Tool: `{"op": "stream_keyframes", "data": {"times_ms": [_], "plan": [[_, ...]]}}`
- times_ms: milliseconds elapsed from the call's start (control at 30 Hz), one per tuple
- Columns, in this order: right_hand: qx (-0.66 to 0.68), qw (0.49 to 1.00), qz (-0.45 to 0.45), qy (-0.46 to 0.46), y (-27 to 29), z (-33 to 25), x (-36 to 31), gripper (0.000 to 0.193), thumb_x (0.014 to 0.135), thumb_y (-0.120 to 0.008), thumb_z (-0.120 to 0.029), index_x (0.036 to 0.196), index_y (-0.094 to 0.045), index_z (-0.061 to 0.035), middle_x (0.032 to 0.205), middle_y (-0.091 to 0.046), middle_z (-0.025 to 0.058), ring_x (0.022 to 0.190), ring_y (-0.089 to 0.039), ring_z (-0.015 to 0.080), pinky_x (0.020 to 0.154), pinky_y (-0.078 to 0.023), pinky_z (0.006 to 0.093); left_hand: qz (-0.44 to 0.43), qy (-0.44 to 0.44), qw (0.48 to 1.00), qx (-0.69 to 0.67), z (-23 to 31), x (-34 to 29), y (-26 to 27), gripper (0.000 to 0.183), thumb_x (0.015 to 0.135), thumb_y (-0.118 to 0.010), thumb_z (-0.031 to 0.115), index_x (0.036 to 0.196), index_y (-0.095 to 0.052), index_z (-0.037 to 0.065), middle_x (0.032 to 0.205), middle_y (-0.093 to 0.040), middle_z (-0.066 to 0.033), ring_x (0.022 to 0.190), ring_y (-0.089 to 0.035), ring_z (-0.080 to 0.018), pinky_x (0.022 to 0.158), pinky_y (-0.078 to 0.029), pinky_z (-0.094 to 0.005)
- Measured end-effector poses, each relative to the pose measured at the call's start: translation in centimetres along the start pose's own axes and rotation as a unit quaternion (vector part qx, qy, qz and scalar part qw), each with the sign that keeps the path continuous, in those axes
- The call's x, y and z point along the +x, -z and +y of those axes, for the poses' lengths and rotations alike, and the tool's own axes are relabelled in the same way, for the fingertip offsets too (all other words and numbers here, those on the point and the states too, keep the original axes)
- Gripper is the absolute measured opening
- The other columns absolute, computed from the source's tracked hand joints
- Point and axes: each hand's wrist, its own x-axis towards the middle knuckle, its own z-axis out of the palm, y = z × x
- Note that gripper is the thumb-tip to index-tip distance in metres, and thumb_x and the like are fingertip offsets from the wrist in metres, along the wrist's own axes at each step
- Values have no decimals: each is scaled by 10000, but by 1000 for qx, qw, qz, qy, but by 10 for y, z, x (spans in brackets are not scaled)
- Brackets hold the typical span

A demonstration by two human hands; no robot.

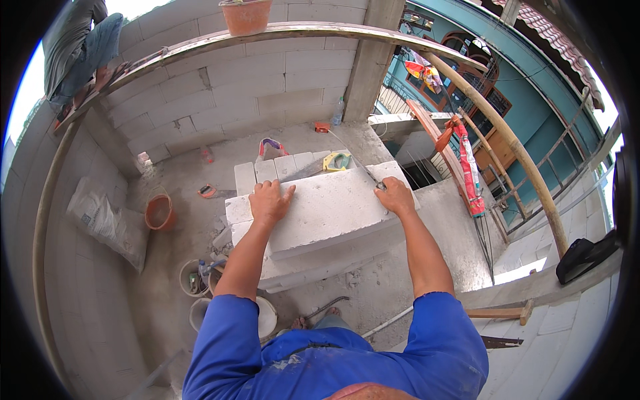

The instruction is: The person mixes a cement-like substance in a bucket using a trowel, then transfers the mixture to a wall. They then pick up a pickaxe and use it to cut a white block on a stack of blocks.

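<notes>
A pale lightweight concrete block (pixel 327 207) lies across a stack of similar blocks (pixel 320 263) in front of me. My left hand (pixel 270 202) rests on its left end, fingers over the top and thumb spread. At the right end, my right hand (pixel 395 196) is closed on a thin grey strip (pixel 365 171). The strip slants away toward a small orange tool (pixel 322 127) on the floor, possibly a tape measure. Just beyond the block, a handsaw with a yellow handle (pixel 337 161) lies on more blocks, its blade pointing left.
Buckets (pixel 193 278) stand near my left arm. An orange bucket (pixel 160 211) and a white sack (pixel 110 220) are by the left wall. Overhead runs a plank (pixel 300 29) bearing another bucket (pixel 245 17); a person (pixel 80 50) is at its left end. A bamboo pole (pixel 500 127) slants down right.
</notes>
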Motion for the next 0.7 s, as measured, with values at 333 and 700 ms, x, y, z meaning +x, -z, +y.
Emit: {"op": "stream_keyframes", "data": {"times_ms": [333, 700], "plan": [[8, 1000, 17, 16, 3, -6, -2, 429, 885, -681, -379, 1126, -680, -25, 1225, -662, 152, 1202, -596, 353, 988, -486, 495, -9, 3, 1000, -4, -3, 1, 3, 580, 983, -519, 597, 1135, -692, 64, 1159, -687, -135, 1167, -593, -322, 938, -492, -482], [17, 997, 57, 40, 0, 1, -4, 388, 848, -708, -358, 1016, -675, -10, 1138, -674, 187, 1100, -632, 385, 923, -506, 503, -52, 16, 998, -12, 3, -2, 14, 582, 1006, -462, 612, 1245, -661, 121, 1249, -645, -105, 1235, -545, -298, 981, -437, -483]]}}
